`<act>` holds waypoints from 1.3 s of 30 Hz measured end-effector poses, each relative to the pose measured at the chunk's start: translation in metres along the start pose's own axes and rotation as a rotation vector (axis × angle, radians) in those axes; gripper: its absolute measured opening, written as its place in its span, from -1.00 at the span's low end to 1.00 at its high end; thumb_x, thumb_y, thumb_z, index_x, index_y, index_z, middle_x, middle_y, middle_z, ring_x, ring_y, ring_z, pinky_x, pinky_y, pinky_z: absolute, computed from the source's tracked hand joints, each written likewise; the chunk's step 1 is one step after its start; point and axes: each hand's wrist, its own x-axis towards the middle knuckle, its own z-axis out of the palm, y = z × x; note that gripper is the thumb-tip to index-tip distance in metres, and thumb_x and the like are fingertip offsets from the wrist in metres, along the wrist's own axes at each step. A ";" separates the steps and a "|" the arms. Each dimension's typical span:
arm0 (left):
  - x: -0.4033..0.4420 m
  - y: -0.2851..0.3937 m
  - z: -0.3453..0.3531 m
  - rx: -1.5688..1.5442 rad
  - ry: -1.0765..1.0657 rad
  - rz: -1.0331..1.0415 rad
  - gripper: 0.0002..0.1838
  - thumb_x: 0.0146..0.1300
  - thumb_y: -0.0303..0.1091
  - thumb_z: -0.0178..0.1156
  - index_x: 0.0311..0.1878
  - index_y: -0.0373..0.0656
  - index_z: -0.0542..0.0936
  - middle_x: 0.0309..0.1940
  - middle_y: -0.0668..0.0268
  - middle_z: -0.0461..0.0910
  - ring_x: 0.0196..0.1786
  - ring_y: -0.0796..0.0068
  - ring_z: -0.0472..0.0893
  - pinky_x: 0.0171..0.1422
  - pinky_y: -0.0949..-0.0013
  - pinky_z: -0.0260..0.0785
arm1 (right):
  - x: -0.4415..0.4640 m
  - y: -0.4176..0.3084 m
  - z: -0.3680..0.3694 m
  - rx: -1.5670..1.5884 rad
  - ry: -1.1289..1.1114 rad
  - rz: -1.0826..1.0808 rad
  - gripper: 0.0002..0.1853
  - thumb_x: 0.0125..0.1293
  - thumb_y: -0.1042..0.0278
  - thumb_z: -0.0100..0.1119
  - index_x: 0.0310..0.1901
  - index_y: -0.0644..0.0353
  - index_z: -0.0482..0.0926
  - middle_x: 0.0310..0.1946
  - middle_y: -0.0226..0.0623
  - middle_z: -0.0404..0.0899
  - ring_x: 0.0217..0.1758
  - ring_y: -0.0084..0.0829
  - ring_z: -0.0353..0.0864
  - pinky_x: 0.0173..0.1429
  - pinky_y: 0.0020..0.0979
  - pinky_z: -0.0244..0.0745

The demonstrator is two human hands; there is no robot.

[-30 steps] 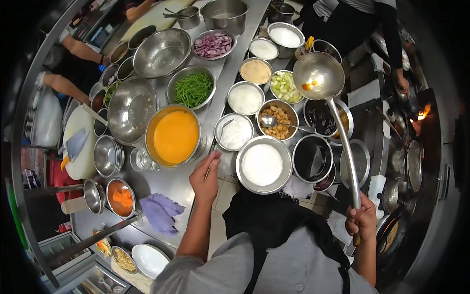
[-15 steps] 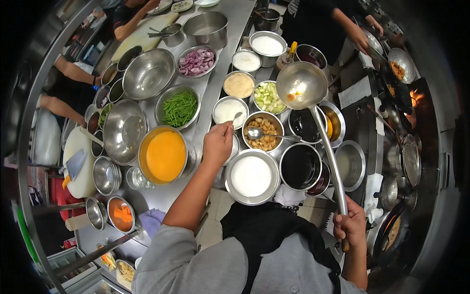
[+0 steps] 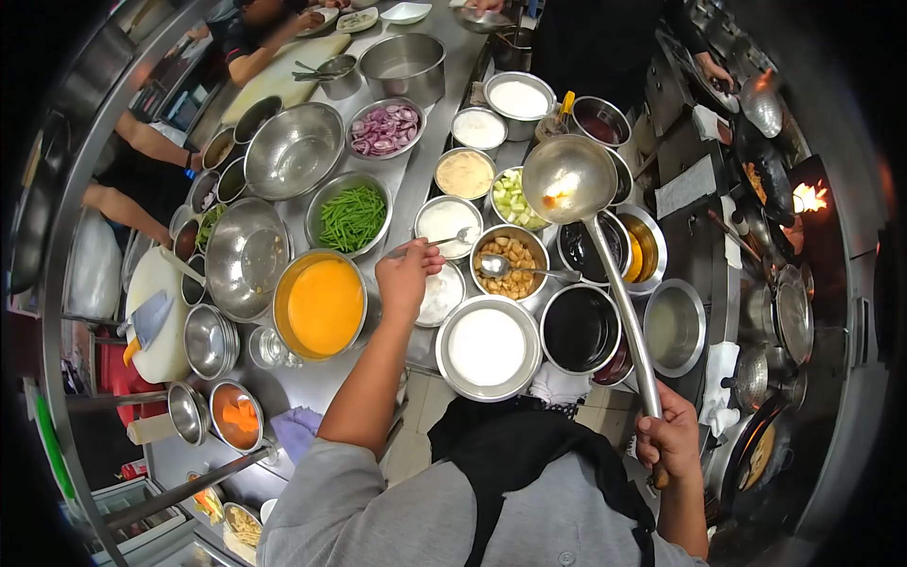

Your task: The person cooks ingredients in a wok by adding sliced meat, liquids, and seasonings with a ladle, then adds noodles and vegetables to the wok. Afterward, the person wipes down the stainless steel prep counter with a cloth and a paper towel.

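Observation:
My left hand (image 3: 406,279) pinches a small metal spoon (image 3: 442,240), whose bowl end is over the tub of white powder (image 3: 446,223). Another bowl of white powder (image 3: 440,295) sits just below that hand. In my right hand (image 3: 673,433) is the wooden-ended handle of a big ladle (image 3: 570,181). The ladle's bowl has a small orange-brown trace inside and hangs near the chopped green vegetable (image 3: 513,200) and the bowl of dark liquid (image 3: 593,248). A second spoon (image 3: 501,266) rests in a bowl of browned chunks (image 3: 515,248). Nearer to me stands a bowl of white liquid (image 3: 487,348).
On the left counter are orange liquid (image 3: 326,307), green beans (image 3: 351,214), sliced red onion (image 3: 385,129) and a cleaver (image 3: 151,319). Woks and a burner flame (image 3: 809,197) line the right. Co-workers' arms (image 3: 142,215) reach in from the left and the top.
My left hand has drawn slightly left, and its spoon now lies flatter over the powder. The ladle has shifted a little left. At the top, a co-worker's hand with a metal vessel has appeared.

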 end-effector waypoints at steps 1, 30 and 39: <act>0.001 0.000 -0.001 -0.003 0.001 0.003 -0.70 0.39 -0.38 0.07 -0.05 -0.51 0.52 -0.31 0.05 0.64 -0.35 0.36 0.67 -0.27 0.45 0.56 | 0.000 0.000 0.000 0.010 -0.013 0.008 -0.28 0.08 0.61 0.10 0.36 0.28 0.22 -0.69 -0.37 0.34 -0.86 -0.64 0.18 -0.81 -0.56 0.16; 0.077 -0.015 0.076 0.675 -0.043 0.606 -0.72 0.30 -0.29 0.12 -0.13 -0.32 0.64 -0.32 -0.05 0.64 -0.27 0.02 0.65 -0.13 0.16 0.48 | 0.015 -0.008 0.011 0.085 -0.055 0.062 -0.36 0.17 0.71 0.03 0.35 0.25 0.28 -0.70 -0.41 0.31 -0.84 -0.64 0.21 -0.77 -0.54 0.12; 0.066 -0.009 0.083 0.813 -0.143 0.681 -0.73 0.30 -0.29 0.09 -0.14 -0.27 0.66 -0.32 -0.04 0.64 -0.24 -0.03 0.63 -0.09 0.13 0.46 | 0.020 -0.003 0.005 0.059 -0.038 0.017 -0.40 0.11 0.61 0.11 0.26 0.27 0.34 -0.69 -0.35 0.35 -0.85 -0.60 0.23 -0.79 -0.54 0.15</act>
